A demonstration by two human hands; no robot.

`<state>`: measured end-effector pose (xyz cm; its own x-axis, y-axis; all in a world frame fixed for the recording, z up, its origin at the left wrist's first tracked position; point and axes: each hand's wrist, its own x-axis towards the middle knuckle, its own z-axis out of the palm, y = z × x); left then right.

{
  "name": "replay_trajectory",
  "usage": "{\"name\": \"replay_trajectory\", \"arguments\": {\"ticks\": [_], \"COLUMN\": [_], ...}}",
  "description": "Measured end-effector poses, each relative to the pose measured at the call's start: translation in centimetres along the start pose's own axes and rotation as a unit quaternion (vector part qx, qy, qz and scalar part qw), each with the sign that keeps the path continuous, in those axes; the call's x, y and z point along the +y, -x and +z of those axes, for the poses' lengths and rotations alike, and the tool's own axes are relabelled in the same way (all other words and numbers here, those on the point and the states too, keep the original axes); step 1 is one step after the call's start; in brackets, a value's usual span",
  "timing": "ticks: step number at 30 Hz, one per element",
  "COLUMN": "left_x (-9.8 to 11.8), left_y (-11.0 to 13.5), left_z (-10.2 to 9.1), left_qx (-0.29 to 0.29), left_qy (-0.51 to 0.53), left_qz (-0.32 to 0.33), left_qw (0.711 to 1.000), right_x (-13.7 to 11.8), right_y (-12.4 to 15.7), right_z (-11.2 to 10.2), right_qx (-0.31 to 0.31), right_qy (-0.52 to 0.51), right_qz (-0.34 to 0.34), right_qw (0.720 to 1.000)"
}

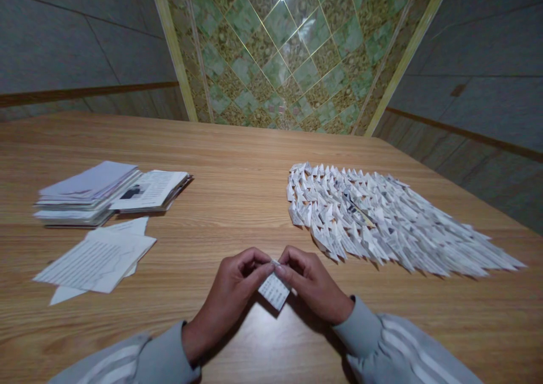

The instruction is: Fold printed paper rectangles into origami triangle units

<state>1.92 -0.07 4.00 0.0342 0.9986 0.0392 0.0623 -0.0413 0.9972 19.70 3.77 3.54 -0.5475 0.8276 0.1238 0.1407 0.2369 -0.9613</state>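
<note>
Both hands meet near the front middle of the table, pinching a small piece of folded printed paper [275,292] by its upper corner. My left hand [241,279] grips it from the left, thumb against the paper and fingers curled behind. From the right, my right hand [307,279] does the same, its thumb close to the other one. The paper looks like a small diamond, one corner pointing towards me. To the right lie many small folded paper boats [365,214], set close together in rows.
At the left stands a stack of paper sheets [89,183], with a smaller pile of printed pages [155,189] against it. Loose printed sheets [102,259] lie nearer to me. The wooden table [229,158] reaches back towards a wall of green and brown tiles [275,50].
</note>
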Motion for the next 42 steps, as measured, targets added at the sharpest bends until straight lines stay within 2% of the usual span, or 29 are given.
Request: {"name": "replay_trajectory", "arguments": {"ticks": [5,10,14,19,26,29,32,34,37,40,42], "left_x": [-0.6,-0.8,-0.1,0.2,-1.0,-1.0,-0.7,-0.7,-0.9,-1.0,-0.9], "left_y": [-0.3,-0.2,0.0,-0.1,-0.1,0.1,0.0,-0.4,-1.0,-1.4,-1.4], "left_z": [0.0,-0.4,-0.5,-0.4,-0.1,-0.2,-0.8,-1.4,-2.3,-2.8,-2.8], "left_qx": [-0.048,-0.044,-0.053,-0.067,-0.094,-0.117,-0.096,-0.066,-0.021,-0.003,-0.042], "left_qy": [0.046,0.028,-0.034,-0.025,0.036,0.007,-0.102,-0.191,-0.269,-0.309,-0.329], "left_qz": [-0.036,-0.045,-0.013,0.003,-0.048,-0.030,0.050,0.129,0.225,0.254,0.250], "left_qw": [0.997,0.998,0.998,0.997,0.994,0.993,0.989,0.971,0.936,0.916,0.910], "right_x": [0.3,0.2,-0.1,-0.4,-0.2,0.0,-0.1,-0.2,-0.4,-0.1,0.4], "right_y": [-0.3,-0.3,-0.2,-0.3,-0.2,-0.2,-0.3,-0.4,-0.4,-0.4,-0.3], "right_z": [-0.5,-0.6,-0.5,-0.7,-0.3,-0.2,-0.5,-0.8,-1.1,-1.0,-0.8], "right_qx": [0.034,0.030,0.022,0.081,0.114,0.094,0.070,0.081,0.115,0.082,0.038], "right_qy": [-0.045,-0.056,-0.017,0.054,-0.045,-0.083,-0.101,-0.059,0.106,0.255,0.318], "right_qz": [-0.006,-0.014,-0.023,-0.063,-0.045,-0.024,-0.007,-0.032,-0.137,-0.221,-0.228], "right_qw": [0.998,0.998,0.999,0.993,0.991,0.992,0.992,0.994,0.978,0.938,0.920]}}
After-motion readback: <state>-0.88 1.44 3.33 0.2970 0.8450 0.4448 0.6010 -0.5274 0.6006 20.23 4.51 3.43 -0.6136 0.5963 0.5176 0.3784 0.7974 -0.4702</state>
